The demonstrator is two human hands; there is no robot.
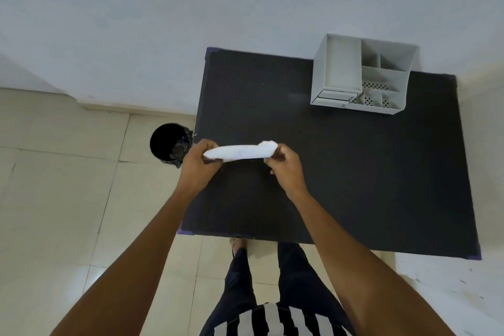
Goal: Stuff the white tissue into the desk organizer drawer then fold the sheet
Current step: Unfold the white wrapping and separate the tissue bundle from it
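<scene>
Sheet was pinched at both ends, left hand at 9 o'clock, right hand at 3; long axis ran 9-to-3 above desk.

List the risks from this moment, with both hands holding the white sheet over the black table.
1. The sheet is pinched only at its ends by the left hand and right hand and sags slightly between them, so a fold may come out crooked.
2. The hands work near the table's left edge, right above the black bin on the floor; a slipped sheet might drop into it.
3. The desk organizer stands far off, so its drawer means a long reach.
</scene>
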